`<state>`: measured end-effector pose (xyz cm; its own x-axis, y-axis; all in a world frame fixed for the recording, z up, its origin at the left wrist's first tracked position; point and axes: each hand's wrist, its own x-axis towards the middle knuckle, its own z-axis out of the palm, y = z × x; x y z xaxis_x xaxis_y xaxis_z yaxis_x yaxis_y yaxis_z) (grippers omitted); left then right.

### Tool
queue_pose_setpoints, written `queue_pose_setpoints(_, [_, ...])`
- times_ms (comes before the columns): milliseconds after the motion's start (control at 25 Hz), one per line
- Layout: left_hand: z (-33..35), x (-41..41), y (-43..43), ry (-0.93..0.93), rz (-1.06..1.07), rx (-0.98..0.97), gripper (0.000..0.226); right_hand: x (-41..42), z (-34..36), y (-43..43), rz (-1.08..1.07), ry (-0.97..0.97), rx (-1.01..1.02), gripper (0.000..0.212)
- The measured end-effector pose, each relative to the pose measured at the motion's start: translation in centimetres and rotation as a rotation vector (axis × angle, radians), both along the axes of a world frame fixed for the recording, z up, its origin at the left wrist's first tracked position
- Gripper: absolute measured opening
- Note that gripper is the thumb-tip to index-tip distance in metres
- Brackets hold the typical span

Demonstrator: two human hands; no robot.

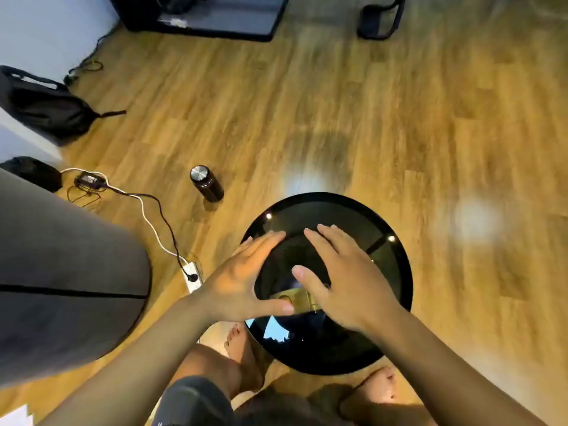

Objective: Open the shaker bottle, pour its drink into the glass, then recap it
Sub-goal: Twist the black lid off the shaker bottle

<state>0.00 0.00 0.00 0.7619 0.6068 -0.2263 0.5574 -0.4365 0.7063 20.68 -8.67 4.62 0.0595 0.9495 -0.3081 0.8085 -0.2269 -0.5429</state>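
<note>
Dark cylindrical shaker bottle with shiny metal cap [206, 183] stands upright on the wooden floor [338, 118], left of the round black glossy table [396, 302], lid on. Left hand [246, 281] and right hand [341, 275] hover over the table's left and centre, fingers spread, empty.

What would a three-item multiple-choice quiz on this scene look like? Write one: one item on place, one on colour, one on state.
1. Where does the bottle stand?
A. on the table
B. on the floor
C. in a hand

2. What colour is the round table?
A. white
B. red
C. black

3. What state are the left hand and right hand in?
A. open, holding nothing
B. gripping a glass
C. fists

Answers: B, it stands on the wooden floor left of the table; C, its top is glossy black; A, fingers spread over the table.
</note>
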Motion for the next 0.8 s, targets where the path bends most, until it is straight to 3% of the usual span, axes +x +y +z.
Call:
queue_pose_setpoints(80, [-6.4,-0.6,-2.5,-0.034,0.053,-0.152,0.122,-2.5,-5.3,-1.5,0.03,-0.035,0.011,0.077])
queue_pose_setpoints(200, [-13.8,-0.6,-6.2,-0.276,0.204,-0.303,0.137,-5.4,-11.3,-3.4,-0.029,-0.095,0.135,0.077])
queue_pose_setpoints(360, [-17.7,1.1,-8.0,-0.453,0.373,-0.089,0.127,-6.5,-14.2,-4.0,-0.166,-0.192,0.332,0.071])
queue_pose_setpoints(520, [-17.5,1.6,-7.8,-0.426,0.423,-0.1,0.12,-6.6,-13.0,-3.6,-0.139,-0.17,0.227,0.068])
queue_pose_setpoints(720, [-17.6,1.9,-8.0,-0.386,0.423,-0.11,0.108,-8.4,-10.4,-1.1,-0.217,-0.484,-0.068,0.085])
queue_pose_setpoints(800, [-18.1,2.3,-7.7,-0.325,0.411,-0.104,0.107,-9.9,-10.8,-0.9,-0.24,-0.499,-0.098,0.077])
